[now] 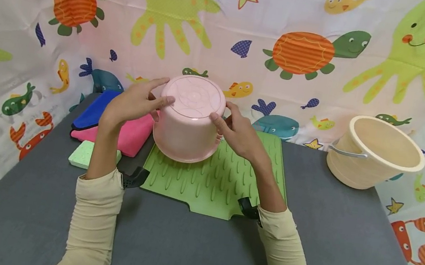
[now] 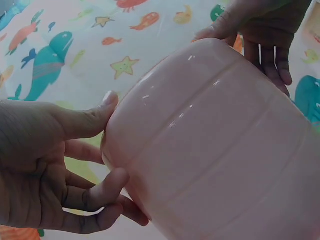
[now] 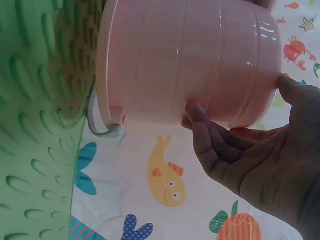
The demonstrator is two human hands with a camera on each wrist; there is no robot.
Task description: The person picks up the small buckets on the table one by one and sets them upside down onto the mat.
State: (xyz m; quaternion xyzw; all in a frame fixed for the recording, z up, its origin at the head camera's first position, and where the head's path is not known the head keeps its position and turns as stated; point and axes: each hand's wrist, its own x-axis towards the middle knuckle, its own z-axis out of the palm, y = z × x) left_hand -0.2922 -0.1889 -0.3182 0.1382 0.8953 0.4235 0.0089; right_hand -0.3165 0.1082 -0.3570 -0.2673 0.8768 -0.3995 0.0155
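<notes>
Altogether, two buckets were in view, one pink and one cream. The pink bucket [image 1: 187,136] was upside down above the back left part of the one green mat [image 1: 212,191]; whether its rim touched the mat could not be told. Two hands held it, one at each side: the left hand [image 1: 133,99] and the right hand [image 1: 240,133] each had the thumb at the edge of the base and bent fingers against the wall, gripping the bucket between them.

It was pale pink and glossy, with a round raised pattern on its base [image 1: 193,96], grooves running around the wall and a wider rim. One pale handle [image 3: 114,132] hung at the rim.

The cream bucket [image 1: 354,170] stood tilted, well apart at the right, with one grey handle [image 1: 348,152]. At the left lay two folded cloths, a blue cloth [image 1: 95,109] on top of a pink cloth [image 1: 136,133], and one pale green sponge [image 1: 83,154] near them, partly behind the left forearm. All this was on one grey table [image 1: 188,247].
</notes>
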